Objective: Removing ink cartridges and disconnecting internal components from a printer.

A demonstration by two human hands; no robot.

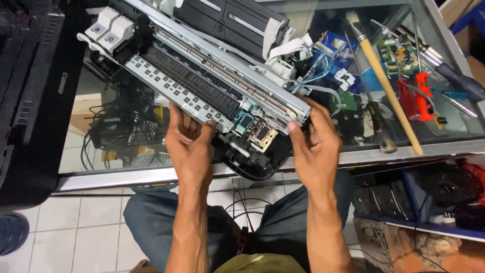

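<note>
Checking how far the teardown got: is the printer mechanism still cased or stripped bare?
Stripped bare: the printer mechanism shows its metal rail, rollers and carriage uncovered, held by the left hand and right hand.

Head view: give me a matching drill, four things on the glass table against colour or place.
Things:
1. printer frame
2. brush
3. clamp
4. screwdriver

Descriptions:
A. red, right of the brush handle
B. held at its near edge by the left hand and the right hand
C. pale wooden handle, bristles at the far end
D. dark handle near the front edge of the glass table, left of the brush

Pairs: 1-B, 2-C, 3-A, 4-D
</note>
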